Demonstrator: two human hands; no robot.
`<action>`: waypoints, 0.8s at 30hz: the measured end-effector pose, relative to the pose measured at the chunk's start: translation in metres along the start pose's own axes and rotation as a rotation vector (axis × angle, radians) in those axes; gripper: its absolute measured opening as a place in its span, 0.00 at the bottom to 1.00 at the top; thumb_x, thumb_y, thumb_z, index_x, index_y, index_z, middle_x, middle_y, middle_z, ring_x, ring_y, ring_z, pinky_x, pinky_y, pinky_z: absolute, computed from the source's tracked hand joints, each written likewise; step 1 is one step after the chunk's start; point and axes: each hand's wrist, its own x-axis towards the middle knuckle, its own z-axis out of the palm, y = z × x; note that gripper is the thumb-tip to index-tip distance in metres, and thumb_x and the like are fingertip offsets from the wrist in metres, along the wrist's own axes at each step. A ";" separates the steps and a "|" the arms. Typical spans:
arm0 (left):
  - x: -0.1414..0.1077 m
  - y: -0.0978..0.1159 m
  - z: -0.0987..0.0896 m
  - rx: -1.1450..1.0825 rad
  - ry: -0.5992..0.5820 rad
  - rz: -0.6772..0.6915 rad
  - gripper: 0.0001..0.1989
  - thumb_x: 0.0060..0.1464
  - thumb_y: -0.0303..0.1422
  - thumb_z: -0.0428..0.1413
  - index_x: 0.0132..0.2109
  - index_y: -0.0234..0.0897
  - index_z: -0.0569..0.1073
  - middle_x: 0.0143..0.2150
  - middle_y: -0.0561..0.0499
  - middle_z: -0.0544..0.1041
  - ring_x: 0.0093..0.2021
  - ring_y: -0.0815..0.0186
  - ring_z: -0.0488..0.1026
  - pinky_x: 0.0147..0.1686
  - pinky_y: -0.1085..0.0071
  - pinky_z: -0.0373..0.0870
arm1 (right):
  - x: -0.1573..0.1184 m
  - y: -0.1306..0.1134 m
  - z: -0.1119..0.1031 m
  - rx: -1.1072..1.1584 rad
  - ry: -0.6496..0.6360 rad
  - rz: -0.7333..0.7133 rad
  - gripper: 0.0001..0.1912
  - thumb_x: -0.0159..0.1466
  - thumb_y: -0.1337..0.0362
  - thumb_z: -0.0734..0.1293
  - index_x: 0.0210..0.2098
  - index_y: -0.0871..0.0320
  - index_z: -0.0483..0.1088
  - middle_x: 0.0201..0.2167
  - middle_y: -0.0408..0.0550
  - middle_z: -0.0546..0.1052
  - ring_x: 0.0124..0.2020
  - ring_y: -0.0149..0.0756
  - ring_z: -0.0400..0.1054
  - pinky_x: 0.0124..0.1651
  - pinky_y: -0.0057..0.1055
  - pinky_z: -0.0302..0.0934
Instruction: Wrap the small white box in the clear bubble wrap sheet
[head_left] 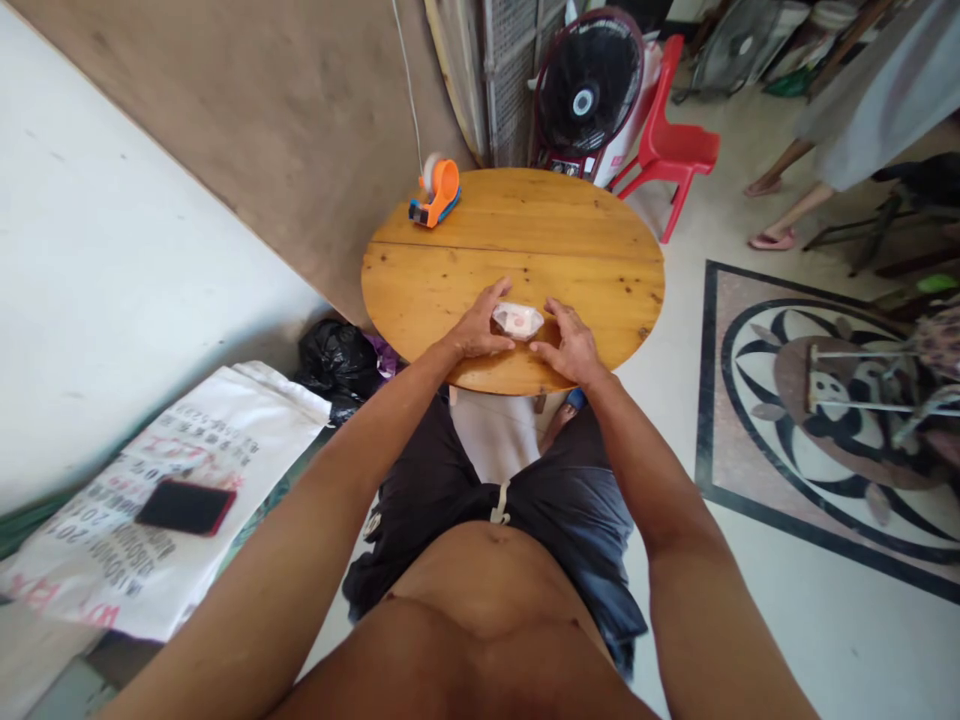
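Note:
A small whitish packet in clear wrapping, with a pinkish mark on top [518, 321], lies on the round wooden table [517, 215] near its front edge. My left hand [484, 325] is at the packet's left side, fingers and thumb apart, close to or touching its edge; I cannot tell which. Right of the packet, with a small gap, my right hand [567, 338] rests with its fingers and thumb spread. Neither hand is closed around the packet.
An orange tape dispenser [437, 190] stands at the table's back left. Behind are a fan [583, 90] and a red chair [675, 140]. A phone [186, 506] lies on white printed sacks [247, 420] at left. Another person's legs [795, 205] show at upper right.

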 end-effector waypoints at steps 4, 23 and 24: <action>0.001 0.004 0.000 0.021 -0.058 -0.077 0.57 0.44 0.53 0.70 0.74 0.37 0.55 0.68 0.34 0.68 0.67 0.42 0.67 0.67 0.46 0.63 | 0.001 0.002 0.000 -0.003 -0.037 0.005 0.50 0.62 0.35 0.67 0.73 0.58 0.56 0.63 0.63 0.72 0.63 0.58 0.67 0.66 0.57 0.62; 0.000 0.003 0.000 -0.207 0.080 -0.214 0.38 0.59 0.54 0.56 0.67 0.34 0.65 0.49 0.42 0.80 0.44 0.58 0.79 0.46 0.61 0.77 | 0.021 -0.013 0.016 0.245 -0.014 0.171 0.53 0.57 0.28 0.68 0.69 0.58 0.63 0.50 0.57 0.81 0.51 0.52 0.77 0.57 0.52 0.71; 0.000 0.003 0.000 -0.189 0.087 -0.220 0.37 0.60 0.55 0.56 0.66 0.33 0.67 0.50 0.41 0.80 0.46 0.57 0.78 0.47 0.60 0.77 | 0.021 -0.014 0.016 0.237 -0.011 0.165 0.52 0.57 0.28 0.67 0.69 0.57 0.63 0.50 0.57 0.81 0.51 0.52 0.77 0.58 0.51 0.71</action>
